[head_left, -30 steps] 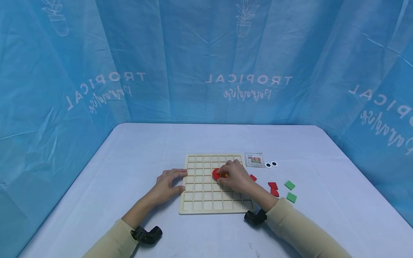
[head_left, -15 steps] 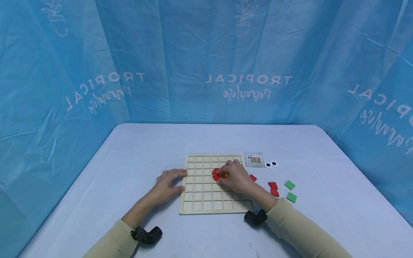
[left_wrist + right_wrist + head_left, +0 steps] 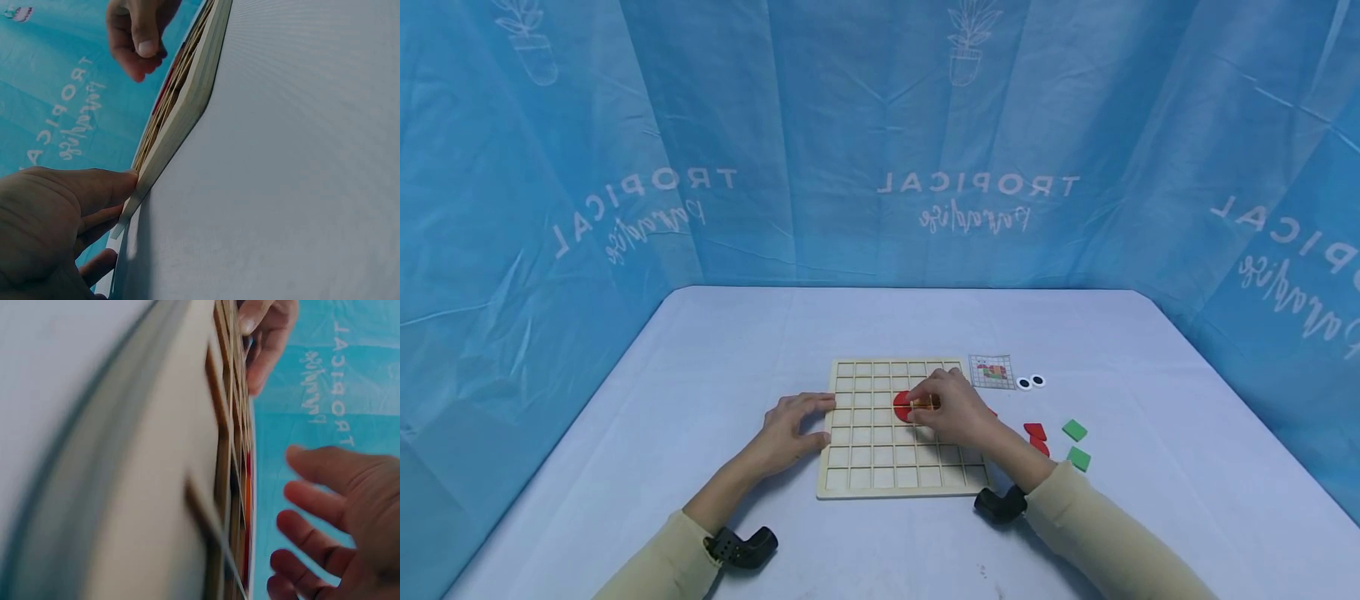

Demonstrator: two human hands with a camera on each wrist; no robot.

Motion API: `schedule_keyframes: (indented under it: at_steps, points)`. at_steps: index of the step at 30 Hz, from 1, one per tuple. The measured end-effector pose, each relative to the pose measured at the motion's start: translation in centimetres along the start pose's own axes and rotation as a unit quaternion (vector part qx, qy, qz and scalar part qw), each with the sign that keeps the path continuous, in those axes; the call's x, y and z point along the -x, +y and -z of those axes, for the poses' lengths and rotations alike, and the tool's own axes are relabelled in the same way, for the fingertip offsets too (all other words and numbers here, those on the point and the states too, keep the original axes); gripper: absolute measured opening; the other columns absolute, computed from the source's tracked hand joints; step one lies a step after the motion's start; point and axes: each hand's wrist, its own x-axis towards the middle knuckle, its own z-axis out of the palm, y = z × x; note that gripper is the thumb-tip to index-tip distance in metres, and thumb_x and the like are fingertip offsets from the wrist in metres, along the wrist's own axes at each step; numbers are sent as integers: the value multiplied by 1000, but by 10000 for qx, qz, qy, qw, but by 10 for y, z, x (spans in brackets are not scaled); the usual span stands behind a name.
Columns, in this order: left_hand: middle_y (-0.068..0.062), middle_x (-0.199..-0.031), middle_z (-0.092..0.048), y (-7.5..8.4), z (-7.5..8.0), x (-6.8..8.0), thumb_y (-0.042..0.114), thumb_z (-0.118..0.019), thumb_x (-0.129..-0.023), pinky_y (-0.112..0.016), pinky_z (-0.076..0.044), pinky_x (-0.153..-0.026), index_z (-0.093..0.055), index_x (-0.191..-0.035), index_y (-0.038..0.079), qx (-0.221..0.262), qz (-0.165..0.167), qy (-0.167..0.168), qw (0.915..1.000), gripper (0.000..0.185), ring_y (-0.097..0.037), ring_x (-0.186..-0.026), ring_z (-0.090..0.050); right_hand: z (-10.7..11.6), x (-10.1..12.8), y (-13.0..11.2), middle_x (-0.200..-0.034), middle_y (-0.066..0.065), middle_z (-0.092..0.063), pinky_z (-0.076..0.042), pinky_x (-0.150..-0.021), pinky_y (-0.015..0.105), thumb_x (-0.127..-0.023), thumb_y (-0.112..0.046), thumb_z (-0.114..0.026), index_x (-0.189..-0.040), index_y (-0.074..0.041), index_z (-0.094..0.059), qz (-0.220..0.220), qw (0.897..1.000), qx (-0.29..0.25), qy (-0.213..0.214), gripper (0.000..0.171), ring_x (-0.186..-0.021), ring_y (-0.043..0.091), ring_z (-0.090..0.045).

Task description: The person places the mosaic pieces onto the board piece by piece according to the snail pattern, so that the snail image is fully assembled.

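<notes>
A wooden grid board lies flat on the table, with a red rounded piece and an orange piece set in its cells. My right hand hovers over those pieces with its fingertips beside the orange one. In the right wrist view its fingers are spread and loosely bent, holding nothing, just off the board. My left hand rests on the table with straight fingers against the board's left edge. The left wrist view shows a fingertip touching that edge.
Right of the board lie a small picture card, two googly eyes, two red pieces and two green squares. Blue printed curtains close off the table on three sides.
My right hand has shifted slightly right and back from the red piece, so more of the orange piece shows. The left hand has stayed put.
</notes>
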Motion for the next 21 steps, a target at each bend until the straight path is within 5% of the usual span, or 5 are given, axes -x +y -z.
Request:
schedule_keyframes:
  at_steps: [9, 21]
  points:
    - [-4, -141, -49, 1, 1, 1, 15, -68, -82, -58, -14, -109, -57, -128, 11, 12, 53, -10, 10000, 47, -33, -135, -30, 33, 14, 15, -99, -1, -64, -46, -78, 35, -78, -27, -74, -103, -17, -72, -270, 9990, 229, 281, 27, -97, 18, -48]
    - [-6, -141, -49, 1, 2, 1, 16, -67, -83, -60, -13, -108, -57, -127, 11, -6, -22, -34, 10000, 45, -35, -135, -30, 83, 53, 74, -109, 8, -61, -49, -81, 41, -79, -25, -74, -113, -14, -67, -948, 9933, 477, 453, 37, -103, 24, -46]
